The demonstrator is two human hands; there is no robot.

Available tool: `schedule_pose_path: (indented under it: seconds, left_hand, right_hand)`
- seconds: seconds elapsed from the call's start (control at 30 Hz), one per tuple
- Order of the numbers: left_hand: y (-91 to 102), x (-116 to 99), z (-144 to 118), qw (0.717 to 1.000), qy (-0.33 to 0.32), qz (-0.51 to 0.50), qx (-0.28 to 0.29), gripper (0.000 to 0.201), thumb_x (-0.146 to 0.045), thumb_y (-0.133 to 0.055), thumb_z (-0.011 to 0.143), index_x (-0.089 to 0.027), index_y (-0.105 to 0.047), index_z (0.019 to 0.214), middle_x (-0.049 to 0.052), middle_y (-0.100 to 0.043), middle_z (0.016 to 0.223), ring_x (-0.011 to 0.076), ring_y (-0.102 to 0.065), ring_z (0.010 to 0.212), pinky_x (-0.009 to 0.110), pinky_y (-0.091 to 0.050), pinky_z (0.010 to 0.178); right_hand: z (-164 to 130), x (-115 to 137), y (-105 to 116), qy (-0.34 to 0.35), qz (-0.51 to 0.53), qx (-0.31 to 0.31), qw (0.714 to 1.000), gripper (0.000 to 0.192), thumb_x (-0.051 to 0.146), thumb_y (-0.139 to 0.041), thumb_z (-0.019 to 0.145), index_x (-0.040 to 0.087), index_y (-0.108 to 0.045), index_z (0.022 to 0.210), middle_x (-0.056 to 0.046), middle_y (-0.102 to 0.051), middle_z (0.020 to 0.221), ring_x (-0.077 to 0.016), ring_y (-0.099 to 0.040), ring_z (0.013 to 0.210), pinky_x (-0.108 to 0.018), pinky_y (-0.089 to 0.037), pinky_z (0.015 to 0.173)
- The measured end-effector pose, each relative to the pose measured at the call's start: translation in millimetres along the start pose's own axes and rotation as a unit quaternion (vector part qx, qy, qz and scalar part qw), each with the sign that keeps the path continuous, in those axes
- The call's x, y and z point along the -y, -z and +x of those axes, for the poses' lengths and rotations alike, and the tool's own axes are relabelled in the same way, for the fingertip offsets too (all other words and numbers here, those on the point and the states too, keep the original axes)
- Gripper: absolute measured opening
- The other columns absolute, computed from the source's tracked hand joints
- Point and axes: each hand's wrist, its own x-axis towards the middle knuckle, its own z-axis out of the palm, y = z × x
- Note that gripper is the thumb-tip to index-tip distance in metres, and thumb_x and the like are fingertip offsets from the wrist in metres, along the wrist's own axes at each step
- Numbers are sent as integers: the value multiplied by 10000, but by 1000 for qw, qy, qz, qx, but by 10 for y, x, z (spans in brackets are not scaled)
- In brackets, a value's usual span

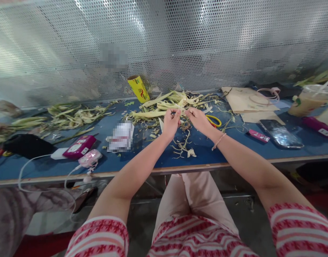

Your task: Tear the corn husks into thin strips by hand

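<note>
Hands met at table centre — left hand [171, 123] and right hand [198, 119] both pinched thin pale-green leaf strip [183, 111] between fingertips; heap of green-yellow husk strips [169, 101] at 12 o'clock, yellow scissors [214, 121] at 3 o'clock.

place: workshop bench | signs: blue worktable [142, 162], perforated metal screen [206, 43], husk scraps [169, 103]

Over the blue table [142, 157], the left hand [171, 123] and right hand [198, 119] meet, fingers pinching a thin pale strip [181, 113] between them above a heap of corn husks [169, 103]. A yellow roll [139, 88] stands behind the heap, yellow-handled scissors [214, 121] lie just beside the right hand, and a phone [281, 133] lies farther right
</note>
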Motion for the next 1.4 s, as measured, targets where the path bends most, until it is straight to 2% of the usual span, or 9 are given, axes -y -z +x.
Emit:
schedule_pose_path:
  seconds: [0.2, 0.33, 0.5, 0.7, 0.97, 1.1, 1.27, 1.4]
  left_hand:
    - [-5, -28, -12, 998, 23, 21, 47, 371, -521, -595, 834, -218, -425, 964, -100, -453, 453, 75, -414, 369, 215, -315, 417]
    - [-1, -63, -33, 995, 54, -22, 80, 408, -615, -475, 860, -212, -463, 920, -52, -536, 514, 90, -481, 406, 237, -390, 454]
    - [-5, -78, -29, 995, 63, -58, 48, 498, -672, -378, 869, -193, -495, 799, -20, -517, 521, 101, -484, 431, 261, -413, 472]
    - [7, -78, -37, 1000, 3, 26, 13, 440, -629, -405, 884, -213, -457, 750, -49, -437, 452, 104, -421, 384, 260, -351, 443]
    - [4, -85, -86, 987, -54, 142, -45, 316, -521, -402, 929, -223, -444, 832, -45, -446, 517, 128, -512, 484, 280, -391, 560]
    - [-18, -125, -140, 990, -58, 128, -16, 292, -484, -434, 928, -232, -395, 787, -62, -442, 480, 116, -488, 431, 273, -383, 534]
    - [-21, -65, -138, 994, -80, 74, 11, 388, -591, -454, 881, -227, -395, 761, -81, -386, 456, 94, -437, 382, 254, -348, 488]
    - [-27, -11, -81, 997, -75, 10, 4, 420, -625, -431, 871, -222, -400, 759, -88, -323, 442, 74, -355, 350, 240, -294, 436]
  right_hand:
    - [19, -13, 36, -8, 1, -9, 1000, 259, 280, -447, 882, 217, -399, 635, 4, -494, 628, -152, -450, 629, -279, -343, 635]
    - [19, -21, 50, 14, 4, 1, 1000, 251, 311, -452, 882, 213, -436, 651, 6, -503, 630, -153, -464, 639, -275, -348, 635]
    - [-4, 5, 72, 46, -5, 55, 997, 264, 325, -467, 892, 208, -454, 655, 14, -501, 631, -144, -479, 644, -266, -351, 646]
    - [-19, 4, 64, 64, -10, 83, 994, 237, 312, -480, 884, 207, -488, 671, 5, -526, 661, -149, -494, 664, -266, -352, 663]
    - [-40, 51, -38, -30, 8, -8, 999, 348, 340, -401, 922, 233, -297, 607, 17, -412, 562, -157, -444, 604, -290, -337, 635]
    - [-71, 58, -59, 10, -16, -34, 999, 318, 311, -406, 921, 229, -298, 633, 24, -403, 575, -138, -413, 574, -281, -309, 613]
    - [-68, 30, 12, 53, -76, -52, 994, 289, 293, -450, 895, 212, -381, 626, 23, -414, 566, -122, -390, 559, -274, -280, 597]
    - [-42, 32, 47, 55, -68, -38, 995, 277, 283, -480, 875, 201, -420, 617, 22, -427, 558, -117, -397, 562, -265, -287, 605]
